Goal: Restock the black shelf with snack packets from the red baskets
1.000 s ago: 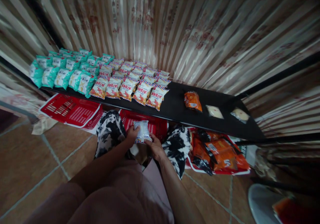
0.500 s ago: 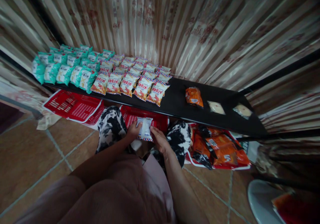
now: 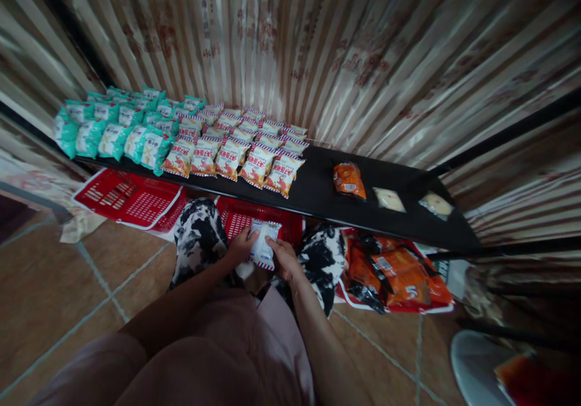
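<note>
Between my knees I hold a snack bag (image 3: 262, 245) with its pale, seamed back facing up and striped edges at both ends. My left hand (image 3: 242, 245) grips its left side, thumb on top. On the opposite side my right hand (image 3: 282, 257) is closed on the bag, its thumb lying over the surface. Beneath and beyond the bag is a red basket (image 3: 290, 227). Rows of white and orange snack bags (image 3: 256, 164) with striped edges stand on the black shelf (image 3: 313, 179) just above, beside several teal snack bags (image 3: 112, 140) on the left.
Farther right on the shelf lie an orange packet (image 3: 348, 180) and two clear-wrapped pale flat items (image 3: 389, 199). Below them, a basket holds orange packages (image 3: 405, 276). Another red basket (image 3: 131, 197) sits at left. A pleated curtain (image 3: 290, 49) hangs behind the shelf.
The held bag has come slightly closer to my body and tilted. My right thumb has moved onto its top face. The camera view has shifted a little.
</note>
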Available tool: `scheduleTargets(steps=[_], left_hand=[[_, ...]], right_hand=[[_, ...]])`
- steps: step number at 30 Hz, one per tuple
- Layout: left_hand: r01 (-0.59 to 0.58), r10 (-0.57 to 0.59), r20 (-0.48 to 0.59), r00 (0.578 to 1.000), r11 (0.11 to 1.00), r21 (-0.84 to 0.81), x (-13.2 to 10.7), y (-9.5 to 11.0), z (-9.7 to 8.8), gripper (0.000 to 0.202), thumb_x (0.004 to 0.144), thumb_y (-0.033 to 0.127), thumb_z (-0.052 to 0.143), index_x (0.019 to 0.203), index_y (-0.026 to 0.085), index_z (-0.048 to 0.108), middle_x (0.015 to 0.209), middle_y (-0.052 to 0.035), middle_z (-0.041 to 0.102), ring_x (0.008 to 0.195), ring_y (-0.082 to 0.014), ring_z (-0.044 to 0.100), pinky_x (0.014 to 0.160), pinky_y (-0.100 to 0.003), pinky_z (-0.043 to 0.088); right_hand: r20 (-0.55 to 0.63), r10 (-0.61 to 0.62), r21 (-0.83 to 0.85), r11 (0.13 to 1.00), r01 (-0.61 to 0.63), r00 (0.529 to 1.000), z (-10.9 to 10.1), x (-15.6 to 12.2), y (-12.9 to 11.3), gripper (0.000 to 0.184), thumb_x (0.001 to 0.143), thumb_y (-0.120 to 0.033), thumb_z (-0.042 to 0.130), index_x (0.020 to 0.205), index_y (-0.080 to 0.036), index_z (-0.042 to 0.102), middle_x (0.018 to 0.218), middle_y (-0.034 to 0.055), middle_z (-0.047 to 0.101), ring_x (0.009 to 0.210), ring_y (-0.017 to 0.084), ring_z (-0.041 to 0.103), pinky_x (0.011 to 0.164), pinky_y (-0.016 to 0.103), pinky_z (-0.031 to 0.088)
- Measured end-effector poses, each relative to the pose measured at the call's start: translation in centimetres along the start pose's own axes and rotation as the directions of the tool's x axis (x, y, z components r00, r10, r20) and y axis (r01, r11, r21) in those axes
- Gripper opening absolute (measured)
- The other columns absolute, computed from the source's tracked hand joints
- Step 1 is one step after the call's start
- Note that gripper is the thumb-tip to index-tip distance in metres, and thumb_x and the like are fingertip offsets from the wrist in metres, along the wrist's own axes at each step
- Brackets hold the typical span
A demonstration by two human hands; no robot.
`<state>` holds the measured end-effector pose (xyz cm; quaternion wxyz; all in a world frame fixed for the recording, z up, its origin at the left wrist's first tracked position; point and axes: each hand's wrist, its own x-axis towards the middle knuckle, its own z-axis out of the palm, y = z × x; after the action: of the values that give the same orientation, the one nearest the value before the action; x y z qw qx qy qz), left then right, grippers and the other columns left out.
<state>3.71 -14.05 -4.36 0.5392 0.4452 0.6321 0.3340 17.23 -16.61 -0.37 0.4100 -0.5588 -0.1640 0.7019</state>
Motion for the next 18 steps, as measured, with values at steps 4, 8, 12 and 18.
scheduleTargets(steps=[4, 8, 12, 18], left_hand=[[-0.154, 0.174, -0.047, 0.984, 0.945, 0.287, 0.1, 0.3, -0.1, 0.027, 0.081, 0.031, 0.049, 0.101, 0.016, 0.059, 0.093, -0.0081, 0.067, 0.092, -0.0217, 0.06, 0.084, -0.032, 0.045], [-0.375, 0.476, -0.05, 0.878, 0.748, 0.548, -0.4, 1.0, -0.2, 0.029, 0.081, 0.02, 0.043, 0.105, 0.012, 0.058, 0.106, -0.0125, 0.061, 0.105, -0.0225, 0.054, 0.097, -0.038, 0.039], [-0.602, 0.653, 0.146, 0.743, 0.555, 0.574, -1.8, 1.9, -0.3, 0.028, 0.086, 0.022, 0.038, 0.1, 0.016, 0.061, 0.111, -0.0103, 0.059, 0.108, -0.0223, 0.051, 0.098, -0.042, 0.039], [-0.737, 0.63, 0.406, 0.663, 0.45, 0.505, -3.3, 1.7, -0.5, 0.052, 0.081, 0.035, 0.05, 0.128, 0.014, 0.042, 0.133, -0.0146, 0.046, 0.126, -0.0279, 0.037, 0.103, -0.049, 0.033]], right_hand=[[-0.046, -0.058, -0.049, 0.997, 0.056, 0.997, 0.0, 0.7, 0.6, 0.042, 0.055, -0.037, 0.077, 0.085, -0.01, 0.064, 0.067, 0.0081, 0.071, 0.07, 0.025, 0.068, 0.065, 0.033, 0.053], [-0.094, -0.122, -0.137, 0.985, 0.109, 0.988, 0.0, 1.7, 1.1, 0.043, 0.055, -0.042, 0.074, 0.084, -0.011, 0.065, 0.065, 0.0072, 0.07, 0.068, 0.024, 0.067, 0.062, 0.031, 0.052], [-0.148, -0.219, -0.288, 0.943, 0.17, 0.964, -0.2, 2.3, 0.9, 0.043, 0.058, -0.048, 0.069, 0.082, -0.013, 0.066, 0.067, 0.0063, 0.07, 0.066, 0.021, 0.066, 0.059, 0.028, 0.049], [-0.173, -0.272, -0.393, 0.9, 0.187, 0.947, -0.9, 2.2, 0.5, 0.048, 0.058, -0.056, 0.065, 0.076, -0.013, 0.065, 0.066, 0.0054, 0.068, 0.062, 0.019, 0.063, 0.055, 0.025, 0.045]])
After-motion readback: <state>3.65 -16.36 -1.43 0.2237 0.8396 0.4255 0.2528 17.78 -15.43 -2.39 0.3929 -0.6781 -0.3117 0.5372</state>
